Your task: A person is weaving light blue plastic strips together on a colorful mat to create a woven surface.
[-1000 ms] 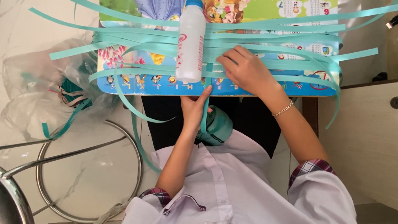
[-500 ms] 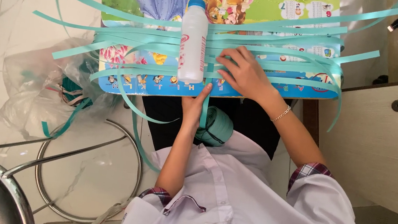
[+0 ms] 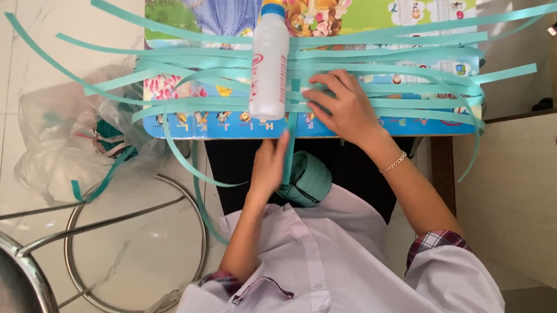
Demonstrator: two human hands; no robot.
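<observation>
Many teal paper strips [image 3: 389, 64], too tangled to count, lie spread crosswise over one colourful picture board [image 3: 354, 3] in the upper middle of the frame, and since the earlier frame the view sits closer while the strips and hands have barely shifted. One further upright strip [image 3: 288, 143] runs down from the bundle toward the lap; the left hand [image 3: 268, 166], just below the board's lower edge, has its fingers closed about this strip, pinching it, as it did half a second ago. The right hand [image 3: 341, 104] rests on the strips right of centre, fingers spread and pressing flat, holding nothing. One white plastic bottle [image 3: 270, 63] with a blue cap lies lengthwise on top of the strips, just left of the right hand, unmoved. One roll of teal strip [image 3: 308, 178] sits in the lap beside the left hand. One thin bracelet [image 3: 394, 164] circles the right wrist. At left centre, one clear plastic bag [image 3: 68, 138] holds more teal strips on the floor, and one metal stool [image 3: 11, 258] fills the lower left.
</observation>
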